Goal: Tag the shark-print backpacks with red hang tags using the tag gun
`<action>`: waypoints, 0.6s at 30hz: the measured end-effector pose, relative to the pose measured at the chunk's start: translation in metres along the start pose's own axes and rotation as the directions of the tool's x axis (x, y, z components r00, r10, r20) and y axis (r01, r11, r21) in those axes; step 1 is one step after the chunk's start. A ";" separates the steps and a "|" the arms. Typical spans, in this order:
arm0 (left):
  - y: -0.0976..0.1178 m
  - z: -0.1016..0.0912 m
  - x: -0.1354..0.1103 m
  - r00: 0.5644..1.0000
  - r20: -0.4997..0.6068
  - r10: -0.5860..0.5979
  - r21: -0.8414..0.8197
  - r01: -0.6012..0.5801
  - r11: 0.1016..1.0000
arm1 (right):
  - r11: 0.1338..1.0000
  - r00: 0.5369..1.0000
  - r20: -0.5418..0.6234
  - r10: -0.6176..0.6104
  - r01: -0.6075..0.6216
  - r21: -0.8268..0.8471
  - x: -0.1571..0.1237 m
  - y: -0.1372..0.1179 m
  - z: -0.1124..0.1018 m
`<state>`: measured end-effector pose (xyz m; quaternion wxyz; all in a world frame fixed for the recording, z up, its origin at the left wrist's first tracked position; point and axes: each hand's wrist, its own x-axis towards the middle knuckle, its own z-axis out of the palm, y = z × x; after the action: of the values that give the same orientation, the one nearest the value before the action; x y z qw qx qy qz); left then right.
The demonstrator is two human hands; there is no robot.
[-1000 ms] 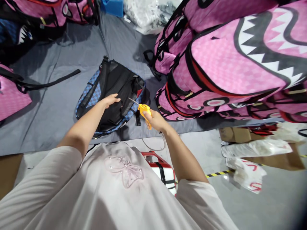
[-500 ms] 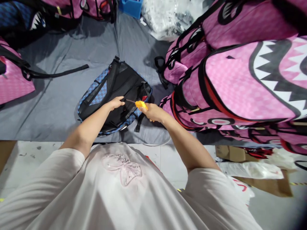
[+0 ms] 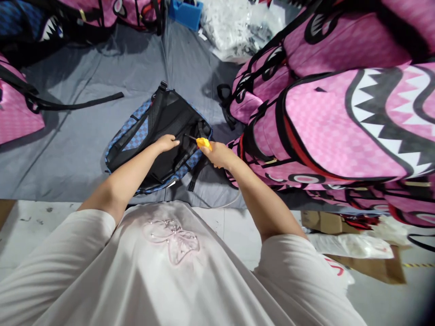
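Observation:
A blue checkered backpack [image 3: 136, 131] lies back side up on the grey cloth [image 3: 78, 149], its black padded back and straps showing. My left hand [image 3: 166, 143] rests on the black back panel, fingers curled against a strap. My right hand [image 3: 217, 155] is closed round a yellow-handled tool [image 3: 204, 143] whose thin metal tip points at the straps near the bag's upper right corner. The tip lies just beside my left fingertips.
A tall heap of pink shark-mouth backpacks [image 3: 333, 117] crowds the right side, close to my right arm. More pink bags [image 3: 16, 113] lie at the left and far edge. A blue bin [image 3: 185, 12] and clear plastic bags [image 3: 234, 27] sit at the back. Cardboard [image 3: 370, 265] lies on the concrete floor at right.
My right hand with the yellow tool has moved up and left, bringing its tip onto the bag's straps. The view has shifted forward; my left hand has stayed on the back panel.

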<state>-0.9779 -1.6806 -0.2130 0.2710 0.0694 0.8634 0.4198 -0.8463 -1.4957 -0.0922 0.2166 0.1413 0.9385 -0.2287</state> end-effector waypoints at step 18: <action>0.008 0.009 0.016 1.000 0.014 0.017 0.062 -0.018 0.998 | 0.893 0.990 0.137 0.046 -0.102 0.438 -0.012 0.035 0.006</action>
<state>-0.9874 -1.6639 -0.2182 0.2708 0.0882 0.8736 0.3947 -0.8211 -1.4703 -0.1044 0.2446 0.2085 0.8405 -0.4362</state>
